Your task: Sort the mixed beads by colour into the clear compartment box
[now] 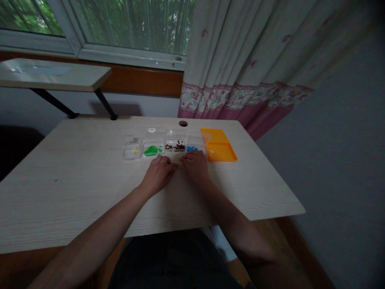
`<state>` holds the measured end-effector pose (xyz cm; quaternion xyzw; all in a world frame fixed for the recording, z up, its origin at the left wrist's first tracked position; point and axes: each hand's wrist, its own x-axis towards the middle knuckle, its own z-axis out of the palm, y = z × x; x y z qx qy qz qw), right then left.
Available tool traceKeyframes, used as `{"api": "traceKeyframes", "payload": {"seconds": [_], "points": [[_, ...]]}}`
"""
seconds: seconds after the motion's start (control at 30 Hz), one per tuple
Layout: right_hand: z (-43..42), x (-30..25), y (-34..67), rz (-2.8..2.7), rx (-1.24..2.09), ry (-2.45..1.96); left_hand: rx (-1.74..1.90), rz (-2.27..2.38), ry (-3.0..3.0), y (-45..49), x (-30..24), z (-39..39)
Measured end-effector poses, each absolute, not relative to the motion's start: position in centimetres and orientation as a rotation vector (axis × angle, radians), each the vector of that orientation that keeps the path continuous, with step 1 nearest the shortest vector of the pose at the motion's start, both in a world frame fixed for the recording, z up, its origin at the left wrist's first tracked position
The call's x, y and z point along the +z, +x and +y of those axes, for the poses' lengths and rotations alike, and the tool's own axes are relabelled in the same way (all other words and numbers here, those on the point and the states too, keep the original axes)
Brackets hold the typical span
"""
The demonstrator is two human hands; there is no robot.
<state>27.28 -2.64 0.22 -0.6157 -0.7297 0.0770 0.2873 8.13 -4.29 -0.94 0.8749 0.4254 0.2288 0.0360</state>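
Note:
My left hand (159, 171) rests low over the table with its fingers curled together. Close beside it, my right hand (195, 165) has its fingertips pinched, and whatever they hold is too small to make out. Tiny yellowish bits (179, 159) show between the two hands. Just beyond them stands a row of clear plastic boxes with raised lids. They contain a few yellow pieces (136, 151), green pieces (152, 150), dark brown pieces (176, 146) and blue pieces (192, 148). My right hand partly covers the box of blue pieces.
An orange open case (222, 152) lies right of the boxes, with small pale pieces at its left edge. The pale wooden table (90, 180) has a round cable hole (183, 123) at its back. A raised shelf (60, 76) stands back left; a curtain (222, 60) hangs behind.

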Motion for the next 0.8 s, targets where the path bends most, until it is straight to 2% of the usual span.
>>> {"api": "traceKeyframes", "payload": {"seconds": [0.8], "points": [[-2.5, -0.26, 26.95, -1.991, 0.219, -1.666, 0.716, 1.4, 2.602, 8.19, -0.86, -4.12]]}}
